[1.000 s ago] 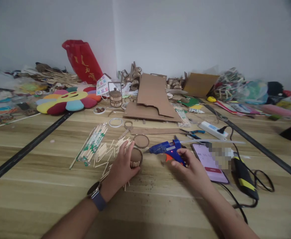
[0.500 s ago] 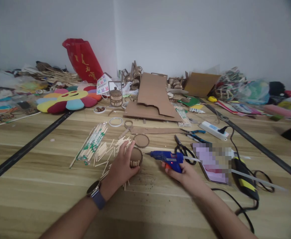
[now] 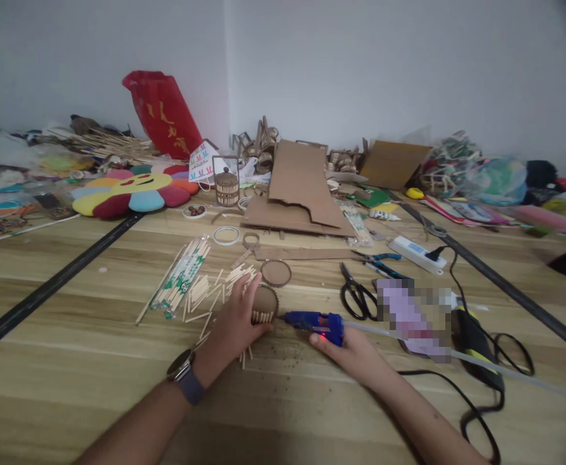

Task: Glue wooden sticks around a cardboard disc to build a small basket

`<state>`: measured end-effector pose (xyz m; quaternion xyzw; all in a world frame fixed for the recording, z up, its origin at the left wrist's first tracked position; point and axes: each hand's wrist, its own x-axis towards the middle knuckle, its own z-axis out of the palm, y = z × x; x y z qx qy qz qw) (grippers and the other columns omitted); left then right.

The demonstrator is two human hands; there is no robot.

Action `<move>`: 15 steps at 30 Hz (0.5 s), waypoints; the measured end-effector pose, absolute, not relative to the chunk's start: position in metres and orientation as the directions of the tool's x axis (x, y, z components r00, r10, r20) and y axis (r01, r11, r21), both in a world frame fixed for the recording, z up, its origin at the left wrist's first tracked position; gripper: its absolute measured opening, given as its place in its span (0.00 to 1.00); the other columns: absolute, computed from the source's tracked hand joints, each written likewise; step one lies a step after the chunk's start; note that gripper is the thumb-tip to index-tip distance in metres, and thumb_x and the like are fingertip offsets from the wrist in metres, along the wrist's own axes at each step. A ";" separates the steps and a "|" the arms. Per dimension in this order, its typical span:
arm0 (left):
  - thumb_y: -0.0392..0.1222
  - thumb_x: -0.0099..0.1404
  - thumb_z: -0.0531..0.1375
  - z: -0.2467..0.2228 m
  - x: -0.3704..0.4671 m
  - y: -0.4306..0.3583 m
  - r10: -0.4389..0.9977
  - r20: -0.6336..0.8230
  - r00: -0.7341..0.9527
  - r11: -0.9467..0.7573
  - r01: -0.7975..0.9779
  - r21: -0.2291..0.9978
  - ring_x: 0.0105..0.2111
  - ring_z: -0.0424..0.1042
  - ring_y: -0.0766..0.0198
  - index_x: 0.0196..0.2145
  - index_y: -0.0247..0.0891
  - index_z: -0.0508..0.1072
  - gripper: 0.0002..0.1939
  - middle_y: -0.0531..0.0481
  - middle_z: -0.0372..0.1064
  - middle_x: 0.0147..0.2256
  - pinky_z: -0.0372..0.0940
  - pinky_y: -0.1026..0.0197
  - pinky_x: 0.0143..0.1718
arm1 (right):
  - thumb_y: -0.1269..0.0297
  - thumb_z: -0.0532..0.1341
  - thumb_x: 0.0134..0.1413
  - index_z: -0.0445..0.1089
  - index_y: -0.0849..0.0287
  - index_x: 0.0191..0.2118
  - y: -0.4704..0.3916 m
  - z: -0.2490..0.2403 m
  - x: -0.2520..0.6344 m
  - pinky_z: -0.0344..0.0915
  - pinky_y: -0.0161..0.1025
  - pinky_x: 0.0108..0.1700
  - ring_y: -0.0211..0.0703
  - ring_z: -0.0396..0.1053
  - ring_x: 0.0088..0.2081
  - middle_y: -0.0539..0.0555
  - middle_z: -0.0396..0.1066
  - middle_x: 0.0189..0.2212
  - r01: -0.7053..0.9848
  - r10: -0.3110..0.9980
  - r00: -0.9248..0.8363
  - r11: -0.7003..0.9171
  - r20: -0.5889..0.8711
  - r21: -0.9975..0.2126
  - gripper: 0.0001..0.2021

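Note:
A round cardboard piece [image 3: 265, 299] with short sticks standing along its near edge lies on the wooden table. My left hand [image 3: 237, 316] is at its left side, thumb and fingers around the edge. In my right hand [image 3: 343, 352] is a blue glue gun [image 3: 312, 320] with a lit red light, its nozzle at the right edge of the round piece. A long clear glue stick [image 3: 374, 329] sticks out of the gun's back. Loose cut sticks [image 3: 198, 292] lie left of the round piece, and a flat cardboard disc [image 3: 276, 272] lies just behind it.
Black scissors [image 3: 357, 300], pliers [image 3: 382, 263], a phone [image 3: 403, 316] and a white power strip [image 3: 417, 254] lie at the right. Bagged sticks [image 3: 183, 278] are at the left. Farther back are cardboard sheets [image 3: 299, 181], a small lidded stick pot [image 3: 226, 188] and a flower cushion [image 3: 137, 192].
My right hand has moved the glue gun left and slightly down, bringing its nozzle to the round piece. My left hand has hardly moved.

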<state>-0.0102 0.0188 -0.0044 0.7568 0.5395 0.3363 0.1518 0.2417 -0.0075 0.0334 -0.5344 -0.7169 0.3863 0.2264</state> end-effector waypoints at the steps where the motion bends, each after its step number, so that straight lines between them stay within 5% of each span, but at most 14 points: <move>1: 0.32 0.49 0.73 -0.004 -0.010 0.019 0.918 0.346 0.191 -0.372 0.713 0.594 0.66 0.55 0.41 0.67 0.45 0.50 0.54 0.36 0.51 0.65 0.59 0.39 0.63 | 0.38 0.58 0.55 0.78 0.57 0.49 -0.008 0.032 0.241 0.71 0.51 0.52 0.60 0.76 0.47 0.57 0.80 0.45 0.603 0.943 -0.321 0.135 -0.084 -0.787 0.29; 15: 0.34 0.51 0.72 -0.004 -0.010 0.019 0.911 0.355 0.209 -0.387 0.730 0.564 0.65 0.56 0.41 0.67 0.45 0.49 0.52 0.36 0.52 0.65 0.61 0.39 0.61 | 0.46 0.59 0.56 0.78 0.56 0.44 -0.012 0.027 0.233 0.72 0.47 0.48 0.57 0.77 0.44 0.57 0.80 0.42 0.605 0.949 -0.316 0.200 -0.002 -0.771 0.21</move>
